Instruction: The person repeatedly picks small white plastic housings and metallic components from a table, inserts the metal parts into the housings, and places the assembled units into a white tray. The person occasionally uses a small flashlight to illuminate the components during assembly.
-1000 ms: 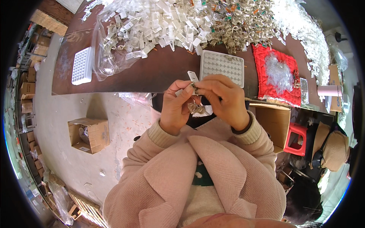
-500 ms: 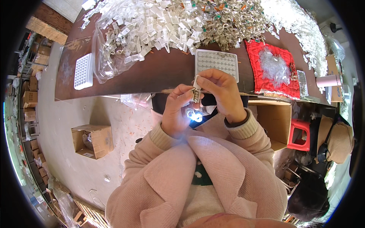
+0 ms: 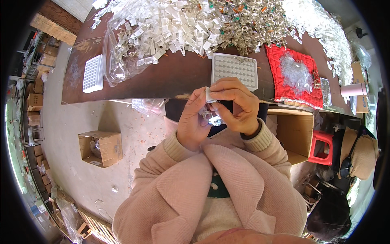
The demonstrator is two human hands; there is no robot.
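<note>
My left hand (image 3: 195,122) and my right hand (image 3: 237,106) are held together in front of my chest, just below the edge of the dark brown table (image 3: 170,79). Between the fingertips of both hands sits a small white plastic piece (image 3: 210,96), and a little shiny metal ring part (image 3: 214,120) shows lower in the left palm. Right behind the hands on the table lies a white tray with a grid of round holes (image 3: 235,69). Pink sleeves cover both forearms.
A big heap of white plastic pieces (image 3: 162,24) and metal rings (image 3: 252,20) covers the far table. A second grid tray (image 3: 93,73) lies at the left, a red cloth (image 3: 294,77) at the right. An open cardboard box (image 3: 101,148) stands on the floor, a red stool (image 3: 323,148) at right.
Both hands stayed together at the table edge. The fingers shifted around the small white piece, and the bright glint in the left palm is dimmer.
</note>
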